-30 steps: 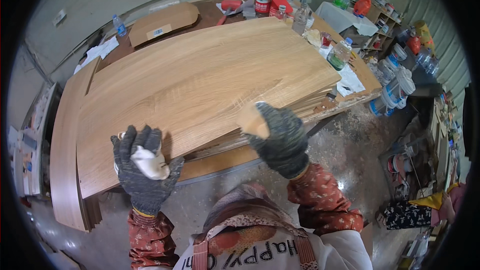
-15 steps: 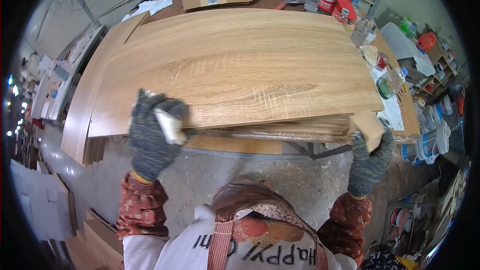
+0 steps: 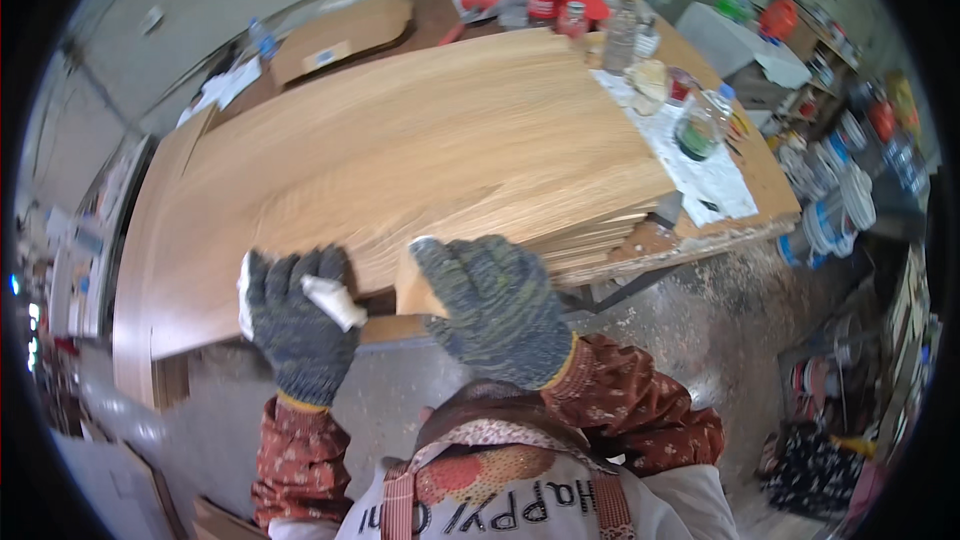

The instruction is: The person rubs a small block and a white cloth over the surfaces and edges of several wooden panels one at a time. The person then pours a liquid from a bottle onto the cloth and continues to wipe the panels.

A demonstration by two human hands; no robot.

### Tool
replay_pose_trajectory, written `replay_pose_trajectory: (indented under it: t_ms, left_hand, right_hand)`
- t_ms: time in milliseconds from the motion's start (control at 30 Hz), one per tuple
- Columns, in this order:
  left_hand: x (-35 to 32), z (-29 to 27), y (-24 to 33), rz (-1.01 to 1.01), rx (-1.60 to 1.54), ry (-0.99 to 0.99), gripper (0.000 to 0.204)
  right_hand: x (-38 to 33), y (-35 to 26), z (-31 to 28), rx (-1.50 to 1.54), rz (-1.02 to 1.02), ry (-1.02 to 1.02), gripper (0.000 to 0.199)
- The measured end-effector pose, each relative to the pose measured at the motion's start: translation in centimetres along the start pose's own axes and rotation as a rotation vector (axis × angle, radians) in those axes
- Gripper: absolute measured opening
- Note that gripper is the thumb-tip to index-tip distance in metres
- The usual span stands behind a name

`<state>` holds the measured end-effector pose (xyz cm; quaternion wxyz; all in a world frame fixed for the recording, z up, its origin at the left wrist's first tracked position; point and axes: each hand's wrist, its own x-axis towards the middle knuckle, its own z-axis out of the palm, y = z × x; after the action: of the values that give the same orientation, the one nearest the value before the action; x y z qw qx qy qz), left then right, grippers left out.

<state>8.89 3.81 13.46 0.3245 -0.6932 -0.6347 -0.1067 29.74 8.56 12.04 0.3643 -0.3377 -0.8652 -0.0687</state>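
Table (image 3: 777,195) carries wood-grain board (image 3: 400,150) | right hand (image 3: 505,310) clamped on tan block (image 3: 412,290), shifted from board's right corner to near edge, beside left hand (image 3: 300,330) | left hand closed around white cloth (image 3: 335,302), still near that edge

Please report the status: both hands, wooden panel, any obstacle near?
Left hand holding white cloth; right hand gripping tan block. Both at wooden panel, near edge. Panel flat atop stack. Bottle, white paper beyond right end, apart from hands.

The smooth board (image 3: 400,130) looks wooden, gloves (image 3: 500,310) knitted.
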Motion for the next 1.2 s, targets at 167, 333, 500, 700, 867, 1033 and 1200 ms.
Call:
replay_pose_trajectory:
  t_ms: [167, 333, 500, 700, 867, 1033, 1200]
  left_hand:
    - [-1.9, 1.5, -1.2, -0.089, -0.012, 0.172, 0.04]
    - [-0.2, 1.1, -0.4, -0.048, 0.097, 0.166, 0.027]
    - [0.1, 1.5, 0.2, -0.088, 0.034, 0.231, 0.026]
    - [0.0, 0.7, 0.9, -0.03, 0.042, 0.201, 0.028]
    - [3.6, 0.0, 7.5, 0.188, -0.099, 0.201, 0.025]
    - [7.4, -0.4, 12.4, 0.335, -0.299, 0.184, 0.031]
    - [9.9, -1.8, 14.4, 0.074, -0.94, -0.196, 0.049]
  right_hand:
    - [-2.7, 7.7, -1.0, -0.021, 0.088, 0.221, 0.057]
    - [-6.0, 15.8, -6.1, -0.239, 0.475, 0.376, 0.046]
    - [-5.7, 13.2, -4.5, -0.208, 0.23, 0.376, 0.056]
    - [-6.5, 17.3, -6.0, -0.339, 0.328, 0.385, 0.048]
    - [-5.7, 25.1, -5.9, -0.091, 1.108, -0.024, 0.063]
    - [-7.6, 27.0, -4.2, 0.113, 0.952, 0.185, 0.088]
    - [-7.2, 16.4, -6.8, 1.128, 0.75, 0.586, 0.071]
